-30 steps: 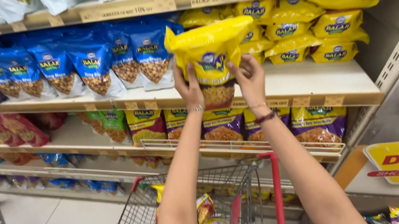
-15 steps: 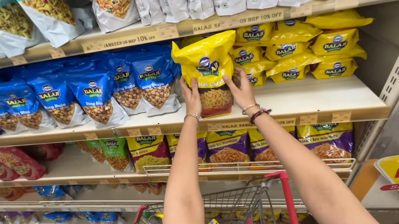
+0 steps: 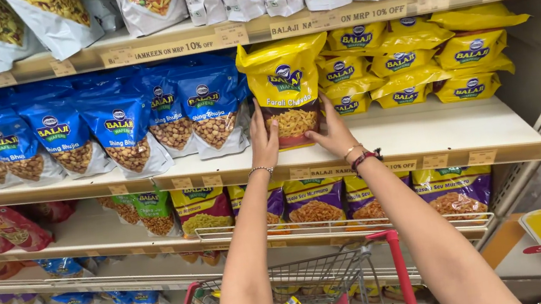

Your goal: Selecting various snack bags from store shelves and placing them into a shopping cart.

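Clearance around the yellow packet (image 3: 287,90)
Bare shelf (image 3: 435,134) lies open to its right; blue packets (image 3: 209,108) crowd its left side.

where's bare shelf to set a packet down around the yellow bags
Bare white shelf lies in front of the stacked yellow packets, right of the right hand. Left of the left hand, blue packets crowd the shelf edge. Both hands hold a yellow packet.

Yellow snack pouch (image 3: 286,91): glossy, sealed, upright, bottom edge on the white shelf (image 3: 421,135). Front shows a window of pale yellow sticks above a dark red base band. Blue pouches just beside it at 9 o'clock, stacked yellow packs at 3 o'clock.
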